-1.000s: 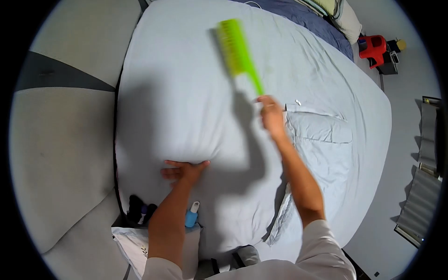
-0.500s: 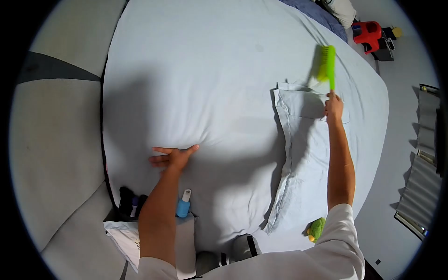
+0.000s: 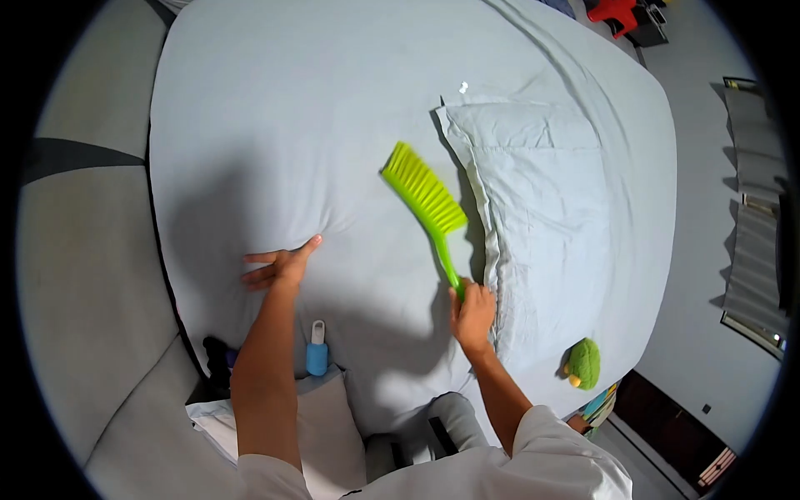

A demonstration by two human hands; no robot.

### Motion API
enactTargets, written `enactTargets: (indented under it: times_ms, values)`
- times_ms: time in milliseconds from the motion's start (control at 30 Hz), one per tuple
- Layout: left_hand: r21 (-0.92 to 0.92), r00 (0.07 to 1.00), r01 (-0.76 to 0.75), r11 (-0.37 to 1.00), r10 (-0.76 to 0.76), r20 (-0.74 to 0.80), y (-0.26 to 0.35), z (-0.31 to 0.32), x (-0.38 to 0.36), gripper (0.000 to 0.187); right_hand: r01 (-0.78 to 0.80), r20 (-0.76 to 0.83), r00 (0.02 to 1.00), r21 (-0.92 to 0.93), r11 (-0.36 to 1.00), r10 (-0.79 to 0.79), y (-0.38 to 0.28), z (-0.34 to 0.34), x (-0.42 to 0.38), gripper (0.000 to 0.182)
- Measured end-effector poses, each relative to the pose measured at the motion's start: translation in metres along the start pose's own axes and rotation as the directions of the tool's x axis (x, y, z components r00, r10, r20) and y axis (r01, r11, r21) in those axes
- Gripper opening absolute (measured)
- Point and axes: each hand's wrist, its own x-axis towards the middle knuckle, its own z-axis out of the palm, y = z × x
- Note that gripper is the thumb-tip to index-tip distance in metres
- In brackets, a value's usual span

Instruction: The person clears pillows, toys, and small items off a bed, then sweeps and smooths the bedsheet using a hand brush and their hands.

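My right hand [image 3: 475, 317] is closed round the handle of a bright green bed brush [image 3: 423, 190]. The brush is held near the left edge of a pale grey pillow [image 3: 546, 217], its bristles turned up and to the right. My left hand [image 3: 282, 267] presses on the light grey bed sheet [image 3: 333, 100] with its fingers spread, and small creases run from the thumb. Below that hand lies a blue lint roller [image 3: 317, 354] with a white handle.
A white pillow [image 3: 329, 425] and a dark item [image 3: 218, 358] are near my left forearm. A green plush toy [image 3: 585, 364] sits at lower right. The padded headboard [image 3: 83, 225] borders the bed at left; a red stool [image 3: 615, 15] stands at the far corner.
My right hand has swung the brush from the pillow's far end down and left towards me. The left hand stays flat on the sheet. The view has shifted right.
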Motion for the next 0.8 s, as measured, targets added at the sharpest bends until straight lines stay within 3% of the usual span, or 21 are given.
enactTargets:
  times_ms: [67,200,333,400,467,500,567,633,667,700,767,800]
  values:
    - [0.003,1.0,-0.012,1.0,0.012,0.009,-0.001,-0.003,-0.005,0.163,0.071,-0.078,0.994,-0.034,0.997,-0.073,0.009,0.033,-0.034,0.036]
    - [0.094,1.0,-0.02,0.995,0.02,-0.002,0.001,-0.007,-0.007,0.163,-0.033,-0.158,0.987,-0.035,0.999,0.028,0.016,0.075,-0.047,0.043]
    - [0.133,0.986,-0.07,0.989,0.089,-0.14,-0.012,0.005,0.0,0.166,-0.01,-0.116,0.993,0.075,0.997,0.019,0.032,0.081,-0.05,0.044]
    - [0.19,0.977,-0.168,0.967,0.189,-0.098,-0.021,0.005,0.008,0.158,-0.007,-0.124,0.992,0.114,0.993,0.022,0.037,0.085,-0.051,0.045]
    - [0.496,0.94,-0.303,0.814,0.34,0.016,-0.036,-0.002,0.02,0.142,-0.002,-0.127,0.992,0.132,0.991,0.019,0.039,0.086,-0.051,0.044]
    - [0.718,0.904,-0.373,0.587,0.405,0.138,-0.046,-0.008,0.025,0.132,0.0,-0.129,0.991,0.145,0.989,0.018,0.039,0.084,-0.052,0.044]
    - [0.697,0.706,-0.607,0.381,0.661,0.254,-0.061,0.002,0.018,0.109,0.009,-0.129,0.992,0.177,0.984,0.014,0.043,0.084,-0.05,0.043]
    - [0.275,0.327,-0.909,0.311,0.945,0.013,-0.089,0.042,-0.013,0.088,0.011,-0.133,0.991,0.223,0.975,0.019,0.045,0.085,-0.05,0.042]
    - [-0.054,0.258,-0.964,0.261,0.964,0.06,-0.096,0.064,-0.061,0.082,0.017,-0.13,0.991,0.244,0.97,0.015,0.047,0.085,-0.051,0.042]
    - [-0.383,0.184,-0.902,0.199,0.98,0.078,-0.101,0.089,-0.122,0.077,0.016,-0.12,0.993,0.246,0.969,0.014,0.048,0.086,-0.052,0.043]
    - [-0.674,0.14,-0.703,0.227,0.973,0.182,-0.11,0.15,-0.189,0.071,0.006,-0.08,0.997,0.264,0.965,0.015,0.054,0.095,-0.057,0.044]
    - [-0.769,0.242,-0.351,0.533,0.846,0.476,-0.1,0.162,-0.229,0.075,0.001,-0.067,0.998,0.275,0.961,0.018,0.058,0.103,-0.059,0.045]
